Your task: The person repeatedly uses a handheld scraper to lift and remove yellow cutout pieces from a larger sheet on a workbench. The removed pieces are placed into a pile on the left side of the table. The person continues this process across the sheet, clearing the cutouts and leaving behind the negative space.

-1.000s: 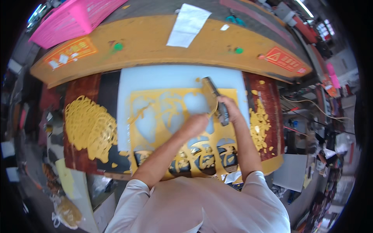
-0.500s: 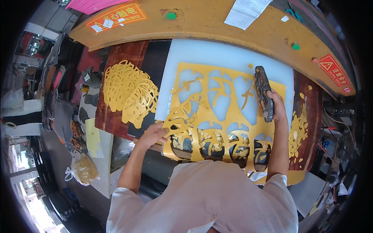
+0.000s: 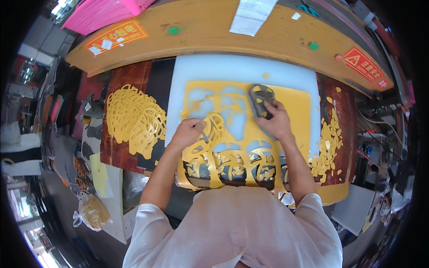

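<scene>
My right hand (image 3: 276, 119) grips a dark, shoe-part-shaped cutting die (image 3: 258, 99), its broad side down at the yellow sheet (image 3: 292, 111); I cannot tell if it touches fully. My left hand (image 3: 190, 132) is closed, thumb and fingers pinched, on a cut yellow shoe-upper piece (image 3: 215, 127) with a lattice of openings. That piece hangs over the sheet's near left part. Shoe-part-shaped cut-outs in the sheet show the white cutting board (image 3: 178, 85) beneath. The sheet's near end droops over the table edge, with yellow scraps (image 3: 230, 163) showing through its holes.
A heap of cut yellow pieces (image 3: 134, 118) lies on the left of the red-brown table. Small yellow offcuts (image 3: 328, 143) scatter on the right. Beyond the board runs an orange machine beam (image 3: 201, 38) with green buttons. A pink basket (image 3: 100, 15) rests upon it.
My right hand has brought the die leftward and turned it from on edge to broad side down. My left hand has moved forward over the sheet with the yellow piece. The view has shifted.
</scene>
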`<state>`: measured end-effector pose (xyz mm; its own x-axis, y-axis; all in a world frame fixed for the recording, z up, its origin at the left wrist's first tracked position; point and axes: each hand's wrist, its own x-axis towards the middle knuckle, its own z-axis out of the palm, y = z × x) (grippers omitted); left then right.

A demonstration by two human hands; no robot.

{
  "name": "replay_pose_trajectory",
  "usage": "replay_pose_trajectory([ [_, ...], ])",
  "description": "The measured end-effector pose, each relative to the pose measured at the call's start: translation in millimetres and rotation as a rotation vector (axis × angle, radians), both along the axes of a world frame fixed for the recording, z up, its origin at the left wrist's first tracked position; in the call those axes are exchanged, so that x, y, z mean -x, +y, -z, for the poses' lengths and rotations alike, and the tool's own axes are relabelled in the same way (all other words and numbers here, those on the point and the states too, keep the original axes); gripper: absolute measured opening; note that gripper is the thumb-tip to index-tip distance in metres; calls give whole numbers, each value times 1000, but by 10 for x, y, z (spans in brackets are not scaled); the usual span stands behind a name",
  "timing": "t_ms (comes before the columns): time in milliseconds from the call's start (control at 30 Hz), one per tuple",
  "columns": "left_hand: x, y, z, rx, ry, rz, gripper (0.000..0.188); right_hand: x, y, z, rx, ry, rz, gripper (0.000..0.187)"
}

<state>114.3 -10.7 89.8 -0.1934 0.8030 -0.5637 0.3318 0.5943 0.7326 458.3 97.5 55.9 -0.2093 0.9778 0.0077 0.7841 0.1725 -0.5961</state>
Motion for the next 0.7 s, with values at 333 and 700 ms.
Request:
replay_pose_trajectory([
  [333, -623, -223, -350, -108, -358, -147, 33, 836, -651, -647, 57, 306, -473, 30],
  [700, 366, -579, -884, -208, -121, -121, 30, 6, -817, -321, 391, 495, -452, 23],
])
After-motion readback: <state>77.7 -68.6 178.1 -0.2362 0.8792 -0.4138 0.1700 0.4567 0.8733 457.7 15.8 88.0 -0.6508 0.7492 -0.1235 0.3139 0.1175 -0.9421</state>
